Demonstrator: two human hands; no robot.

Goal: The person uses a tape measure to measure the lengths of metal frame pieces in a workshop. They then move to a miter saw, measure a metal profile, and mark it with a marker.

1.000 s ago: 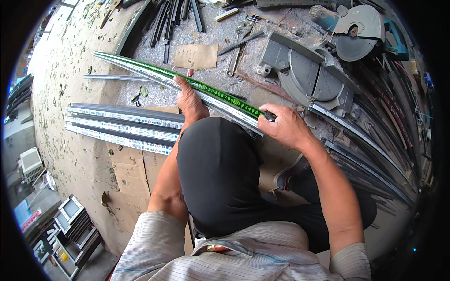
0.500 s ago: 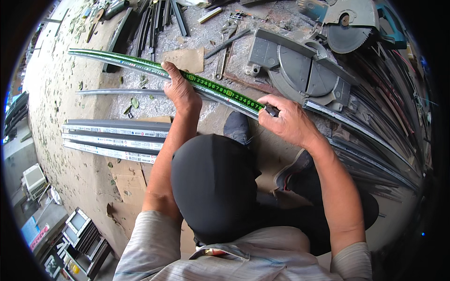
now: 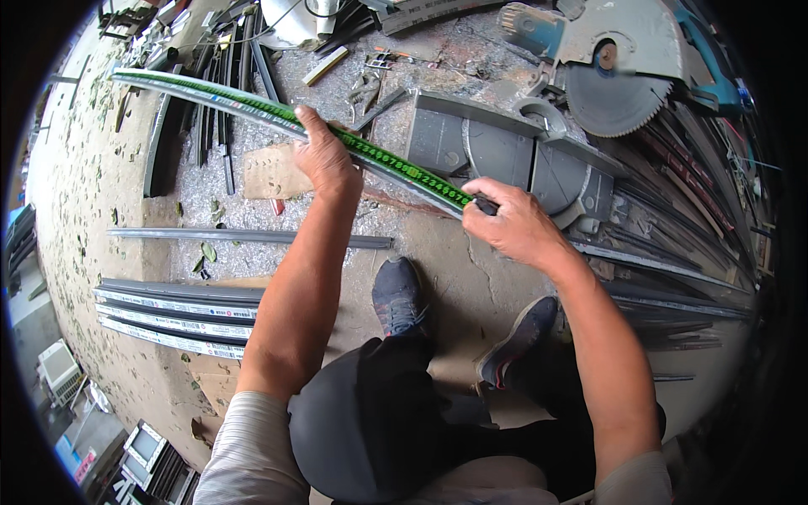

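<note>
My left hand [image 3: 328, 162] is closed around a long grey metal profile [image 3: 402, 179], its thumb lying over the top. Along the profile runs the green blade of a tape measure [image 3: 389, 155], with dark markings, passing under that thumb. My right hand [image 3: 512, 220] pinches the near right end, where the blade meets the profile; a small dark piece shows between thumb and fingers. The profile slants from the far left down to my right hand, raised above the floor. Its far end hangs free beyond my left hand.
A mitre saw with a round blade [image 3: 616, 93] and grey base [image 3: 501, 156] stands at the far right. Labelled profiles [image 3: 172, 313] lie at left, near a single strip [image 3: 244, 236]. Cardboard [image 3: 271, 172] and pliers [image 3: 364, 93] lie ahead. My shoes [image 3: 397, 295] stand below.
The view has tilted, so the floor profiles sit lower in the picture and the saw base further left. My shoes show more fully. Both hands keep their hold on the profile and tape.
</note>
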